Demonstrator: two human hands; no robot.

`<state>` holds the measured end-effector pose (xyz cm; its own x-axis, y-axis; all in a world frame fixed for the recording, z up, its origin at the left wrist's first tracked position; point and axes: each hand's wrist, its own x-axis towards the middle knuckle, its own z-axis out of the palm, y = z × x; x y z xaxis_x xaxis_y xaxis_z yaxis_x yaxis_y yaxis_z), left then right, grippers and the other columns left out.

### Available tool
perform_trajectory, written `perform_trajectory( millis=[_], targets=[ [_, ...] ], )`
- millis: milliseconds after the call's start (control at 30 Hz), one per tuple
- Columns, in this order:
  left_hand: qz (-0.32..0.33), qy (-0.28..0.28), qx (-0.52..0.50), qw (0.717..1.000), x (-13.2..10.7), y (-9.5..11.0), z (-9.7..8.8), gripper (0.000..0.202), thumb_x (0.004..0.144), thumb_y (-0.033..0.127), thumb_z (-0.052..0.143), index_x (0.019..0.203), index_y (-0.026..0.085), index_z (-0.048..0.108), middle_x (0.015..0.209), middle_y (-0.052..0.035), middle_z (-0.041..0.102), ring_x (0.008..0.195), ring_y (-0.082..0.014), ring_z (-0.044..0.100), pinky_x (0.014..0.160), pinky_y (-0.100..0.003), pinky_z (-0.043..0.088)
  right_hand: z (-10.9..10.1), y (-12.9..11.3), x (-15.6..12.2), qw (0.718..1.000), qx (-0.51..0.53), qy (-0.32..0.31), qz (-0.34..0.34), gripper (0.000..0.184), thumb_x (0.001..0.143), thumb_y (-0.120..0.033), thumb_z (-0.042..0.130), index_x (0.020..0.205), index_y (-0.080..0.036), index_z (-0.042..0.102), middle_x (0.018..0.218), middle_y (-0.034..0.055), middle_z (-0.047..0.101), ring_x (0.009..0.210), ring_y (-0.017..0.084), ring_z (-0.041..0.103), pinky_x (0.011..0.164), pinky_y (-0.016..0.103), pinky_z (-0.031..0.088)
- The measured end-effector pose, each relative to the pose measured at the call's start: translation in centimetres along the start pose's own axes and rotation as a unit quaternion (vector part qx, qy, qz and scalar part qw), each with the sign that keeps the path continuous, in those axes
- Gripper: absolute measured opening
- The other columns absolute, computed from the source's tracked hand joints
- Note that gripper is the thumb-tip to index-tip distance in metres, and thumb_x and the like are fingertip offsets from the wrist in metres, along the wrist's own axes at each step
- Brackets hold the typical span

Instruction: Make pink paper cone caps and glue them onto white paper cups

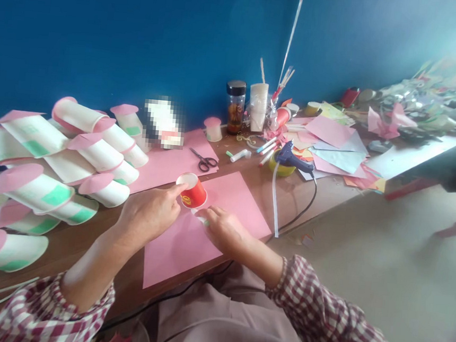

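Observation:
A red paper cup [194, 193] with yellow print stands on a sheet of pink paper [177, 246]. My left hand [150, 212] steadies the cup, its index finger at the rim and the other fingers curled. Low on the cup's near side, my right hand [225, 232] grips a white marker [200, 218] with a bit of green showing. The marker's tip is close to where the cup's base meets the paper; whether it touches I cannot tell.
Several white cups with pink tops [94, 154] are piled at left. Black scissors [205, 161] lie on another pink sheet behind. A blue glue gun [291, 155] rests on a yellow tape roll, its cord hanging over the table edge. Markers [268, 145], stacked cups [258, 107] and a jar [235, 108] stand beyond.

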<state>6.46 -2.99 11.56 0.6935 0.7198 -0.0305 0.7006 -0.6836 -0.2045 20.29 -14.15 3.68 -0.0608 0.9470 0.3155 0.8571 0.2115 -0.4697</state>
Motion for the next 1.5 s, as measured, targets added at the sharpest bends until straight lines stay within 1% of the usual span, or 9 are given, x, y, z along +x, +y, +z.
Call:
perform_trajectory(
  millis=[167,333,500,700,967,1167,1267,1367,1500],
  targets=[
    [0.006,0.018,0.015,1.000,-0.1,0.0,0.3,0.053,0.081,0.021,0.034,0.131,0.028,0.050,0.063,-0.0045,0.069,0.056,-0.0247,0.064,0.051,-0.029,0.037,-1.0,1.1,0.1,0.991,0.116,0.027,0.055,0.030,0.082,-0.006,0.047,0.109,-0.016,0.057,0.100,0.0075,0.065,0.086,0.016,0.062,0.074,0.026,0.047],
    [0.007,0.016,0.008,1.000,-0.2,-0.1,0.3,0.054,0.080,0.021,0.034,0.131,0.027,0.051,0.060,-0.0041,0.067,0.054,-0.0244,0.064,0.051,-0.029,0.037,-2.0,2.7,0.6,0.977,0.179,0.038,0.108,0.022,0.087,-0.016,0.047,0.105,-0.016,0.061,0.079,0.0026,0.065,0.066,0.012,0.058,0.060,0.021,0.041],
    [0.010,0.007,0.023,1.000,-0.1,-0.2,0.6,0.054,0.082,0.021,0.034,0.134,0.028,0.047,0.057,-0.0040,0.065,0.055,-0.0244,0.063,0.049,-0.029,0.035,-2.8,4.0,1.4,0.968,0.194,0.021,0.157,0.021,0.085,-0.019,0.049,0.100,-0.015,0.064,0.062,-0.0023,0.056,0.053,0.009,0.049,0.050,0.019,0.034],
    [0.011,0.005,0.006,1.000,0.0,-0.4,0.8,0.051,0.083,0.021,0.037,0.131,0.028,0.049,0.058,-0.0030,0.065,0.056,-0.0220,0.064,0.050,-0.027,0.034,-2.8,5.7,2.0,0.956,0.231,0.016,0.178,0.020,0.083,-0.022,0.049,0.096,-0.014,0.062,0.069,-0.0006,0.059,0.057,0.009,0.048,0.052,0.019,0.035],
    [0.002,-0.002,-0.002,1.000,0.0,-0.4,0.6,0.051,0.084,0.021,0.036,0.133,0.028,0.048,0.062,-0.0040,0.067,0.059,-0.0231,0.065,0.053,-0.028,0.038,-2.9,6.7,2.9,0.944,0.264,0.019,0.197,0.020,0.081,-0.021,0.049,0.093,-0.014,0.063,0.066,-0.0020,0.057,0.055,0.008,0.047,0.053,0.019,0.036],
    [0.002,-0.002,0.008,1.000,0.0,-0.4,0.9,0.051,0.083,0.020,0.040,0.133,0.030,0.048,0.057,-0.0019,0.064,0.054,-0.0228,0.062,0.049,-0.028,0.035,-3.5,7.2,3.2,0.938,0.267,0.070,0.210,0.019,0.082,-0.024,0.050,0.093,-0.015,0.063,0.066,-0.0013,0.058,0.057,0.009,0.051,0.053,0.020,0.039],
    [0.016,0.027,0.002,0.999,0.0,-0.4,1.1,0.048,0.083,0.021,0.041,0.129,0.029,0.051,0.057,-0.0008,0.062,0.055,-0.0227,0.061,0.051,-0.029,0.038,-3.8,7.2,3.2,0.910,0.333,0.108,0.221,0.019,0.085,-0.032,0.051,0.089,-0.016,0.059,0.068,-0.0003,0.059,0.059,0.010,0.054,0.054,0.022,0.042],
    [0.063,0.090,0.006,0.994,0.2,-0.4,1.4,0.041,0.081,0.019,0.045,0.120,0.025,0.058,0.069,-0.0031,0.063,0.069,-0.0243,0.062,0.060,-0.033,0.043,-4.1,6.8,3.1,0.888,0.379,0.131,0.227,0.022,0.085,-0.038,0.051,0.088,-0.017,0.055,0.069,-0.0002,0.059,0.059,0.011,0.055,0.054,0.022,0.043],
    [0.113,0.176,0.006,0.978,0.7,-0.5,2.1,0.031,0.079,0.022,0.052,0.109,0.019,0.062,0.087,-0.0075,0.060,0.081,-0.0260,0.057,0.067,-0.036,0.046,-4.3,5.8,3.1,0.913,0.305,0.135,0.234,0.016,0.083,-0.032,0.054,0.089,-0.018,0.054,0.067,-0.0025,0.055,0.055,0.009,0.049,0.050,0.020,0.037]
  ],
)
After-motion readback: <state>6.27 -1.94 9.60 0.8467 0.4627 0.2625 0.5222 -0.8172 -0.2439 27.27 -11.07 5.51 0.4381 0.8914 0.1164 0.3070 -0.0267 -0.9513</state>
